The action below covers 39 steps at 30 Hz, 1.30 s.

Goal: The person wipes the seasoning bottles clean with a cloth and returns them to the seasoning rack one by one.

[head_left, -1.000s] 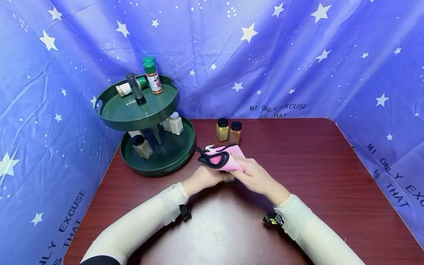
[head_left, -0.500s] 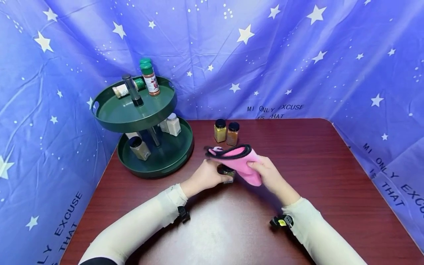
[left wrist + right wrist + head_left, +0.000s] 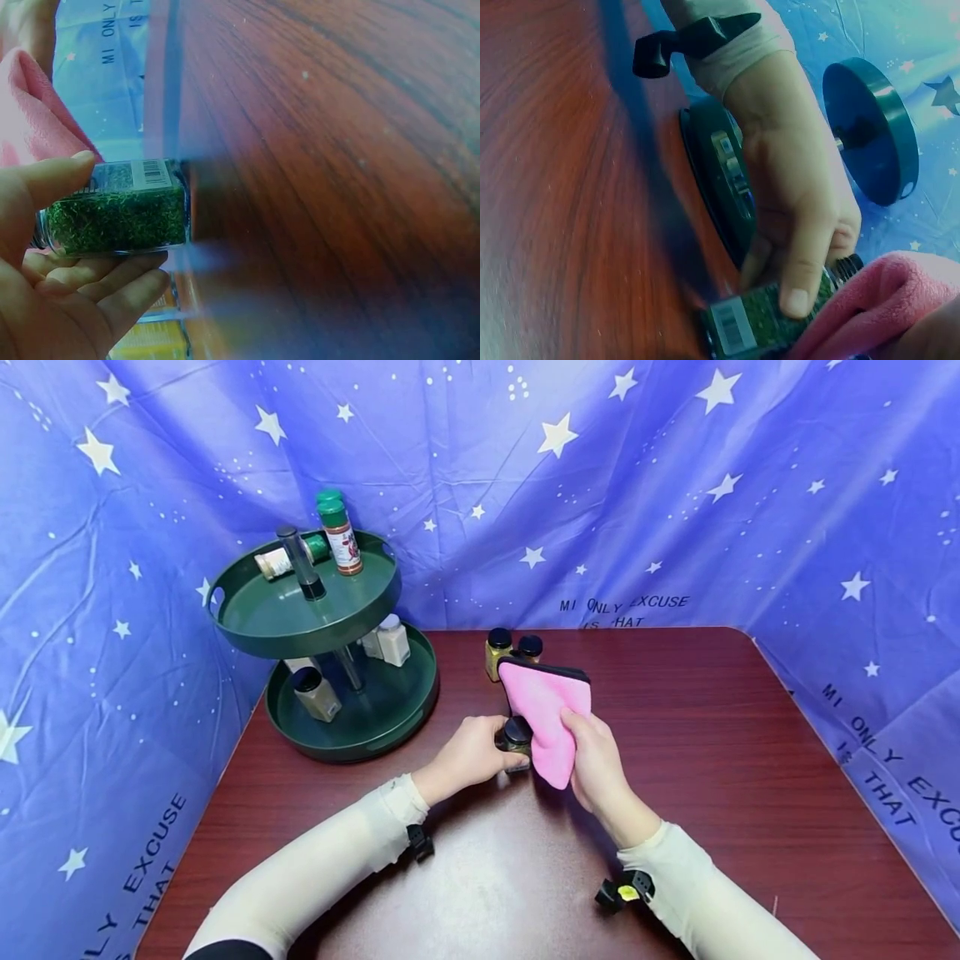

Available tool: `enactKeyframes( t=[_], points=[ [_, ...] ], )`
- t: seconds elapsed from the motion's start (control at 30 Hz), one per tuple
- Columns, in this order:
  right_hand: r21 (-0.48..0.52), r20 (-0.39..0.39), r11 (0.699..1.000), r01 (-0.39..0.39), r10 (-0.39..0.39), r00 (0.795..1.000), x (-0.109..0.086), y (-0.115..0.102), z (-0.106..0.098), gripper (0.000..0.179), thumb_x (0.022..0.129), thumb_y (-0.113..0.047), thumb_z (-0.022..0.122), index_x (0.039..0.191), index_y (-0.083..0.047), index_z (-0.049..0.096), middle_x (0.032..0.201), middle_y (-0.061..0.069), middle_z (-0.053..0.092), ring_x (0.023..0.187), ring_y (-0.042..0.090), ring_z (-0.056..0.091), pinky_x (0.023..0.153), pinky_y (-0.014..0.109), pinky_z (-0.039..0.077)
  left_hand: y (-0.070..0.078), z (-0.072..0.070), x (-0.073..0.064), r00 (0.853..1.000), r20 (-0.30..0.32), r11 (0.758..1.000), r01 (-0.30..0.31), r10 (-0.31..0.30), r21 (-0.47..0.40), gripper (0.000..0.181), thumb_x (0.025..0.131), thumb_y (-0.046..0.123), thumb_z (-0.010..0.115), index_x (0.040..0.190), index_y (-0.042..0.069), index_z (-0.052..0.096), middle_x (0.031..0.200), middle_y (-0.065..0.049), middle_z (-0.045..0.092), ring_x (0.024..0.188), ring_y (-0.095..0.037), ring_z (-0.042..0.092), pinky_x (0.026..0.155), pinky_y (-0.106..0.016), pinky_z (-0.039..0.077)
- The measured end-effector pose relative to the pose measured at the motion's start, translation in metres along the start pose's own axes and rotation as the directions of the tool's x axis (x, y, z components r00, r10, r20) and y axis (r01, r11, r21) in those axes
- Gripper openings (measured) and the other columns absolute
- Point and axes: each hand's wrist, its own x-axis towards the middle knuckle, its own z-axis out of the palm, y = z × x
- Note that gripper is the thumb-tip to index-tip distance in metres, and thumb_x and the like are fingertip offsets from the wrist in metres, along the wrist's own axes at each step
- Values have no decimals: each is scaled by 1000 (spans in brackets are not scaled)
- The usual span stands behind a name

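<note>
Pale sleeves (image 3: 322, 868) closest in, a small black wrist camera (image 3: 421, 842) strapped on at each cuff. Just past those, left hand (image 3: 467, 756) wrapped snugly around a little black-capped jar (image 3: 516, 735), upright near the middle of the reddish-brown table (image 3: 720, 743). Full of chopped green herb, going by the left wrist view (barcode label on there too, way too blurry to read). Contact between base and tabletop: can't tell. Right hand (image 3: 602, 768) gripping a pink cloth (image 3: 546, 710) with black edging, thumb on the near face, other fingers mostly hidden. Cloth right beside the jar; touching or just short of it, can't say.

Farther back, behind the cloth, a yellow jar (image 3: 495, 652) and an orange-brown jar (image 3: 531, 647), side by side, both black-capped, the second mostly covered. Off to the left, a dark green two-tier stand (image 3: 382, 735). On its lower tier, a dark-capped jar (image 3: 318, 697) up front and a pale jar (image 3: 393, 643) at the back. Up top, a bottle on its side (image 3: 273, 565) and an upright green-capped shaker (image 3: 343, 545). Behind it all, starry blue-purple fabric (image 3: 660, 427).
</note>
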Motion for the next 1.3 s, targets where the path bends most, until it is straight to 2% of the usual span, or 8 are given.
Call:
enactKeyframes(
  t=[0.17, 0.4, 0.53, 0.67, 0.77, 0.9, 1.1, 1.3],
  points=[
    [-2, -49, 998, -67, 67, 997, 7, 16, 0, 18, 105, -16, 48, 107, 0, 55, 85, -2, 65, 81, 9, 65, 74, 26, 58, -1, 1, 1, 1000, -5, 1000, 3, -3, 13, 31, 79, 36, 88, 97, 16, 73, 85, 8, 74, 76, -5, 66, 71, -23, 52],
    [-18, -61, 985, -172, 171, 983, 15, 40, -12, 18, 104, -13, 45, 110, 1, 55, 87, -4, 69, 84, 6, 66, 80, 23, 56, -2, -1, -1, 1000, -13, 1000, 12, -12, 5, 33, 78, 37, 88, 100, 16, 74, 87, 6, 76, 77, -5, 66, 74, -23, 53],
    [69, -45, 982, -174, 177, 983, 15, 29, -11, 16, 105, -14, 45, 113, -1, 53, 90, -5, 69, 87, 7, 65, 81, 23, 55, -4, -1, -2, 1000, -11, 1000, 5, -5, 13, 33, 79, 37, 89, 99, 16, 73, 86, 7, 75, 76, -5, 66, 73, -23, 53],
    [188, -34, 972, -138, 147, 989, 9, 9, -8, 15, 107, -15, 42, 117, -7, 50, 95, -5, 69, 89, 7, 67, 80, 24, 57, -3, 3, -1, 1000, 10, 1000, -20, 20, 16, 31, 80, 37, 88, 96, 18, 70, 84, 9, 72, 74, -5, 64, 70, -22, 52],
    [235, -18, 964, -123, 131, 991, 6, 4, -9, 16, 109, -16, 38, 119, -8, 49, 97, -4, 70, 91, 8, 68, 79, 25, 58, -3, 5, 0, 999, 21, 1000, -27, 27, 11, 30, 80, 37, 88, 95, 19, 70, 82, 11, 72, 72, -3, 64, 68, -20, 51],
    [217, -34, 969, -117, 128, 991, 7, 17, -10, 16, 108, -14, 38, 115, -7, 50, 95, -4, 70, 88, 7, 68, 78, 25, 58, -2, 4, 1, 999, 11, 999, -37, 37, 20, 31, 79, 38, 88, 95, 19, 71, 82, 11, 73, 72, -1, 64, 68, -18, 51],
    [101, -105, 981, -168, 178, 978, 12, 38, -11, 15, 105, -13, 43, 109, -4, 54, 86, -6, 71, 83, 6, 67, 77, 24, 57, -2, 0, 1, 999, -15, 998, -44, 44, 39, 34, 78, 42, 88, 96, 18, 72, 82, 10, 73, 72, -2, 64, 68, -20, 51],
    [146, -14, 959, -242, 246, 969, 15, 13, -10, 14, 107, -17, 41, 114, -8, 48, 87, -5, 70, 81, 7, 68, 73, 26, 58, -4, 0, -2, 1000, -10, 999, -17, 17, 38, 35, 79, 41, 88, 99, 17, 71, 84, 10, 73, 74, -2, 64, 69, -20, 51]
  ],
)
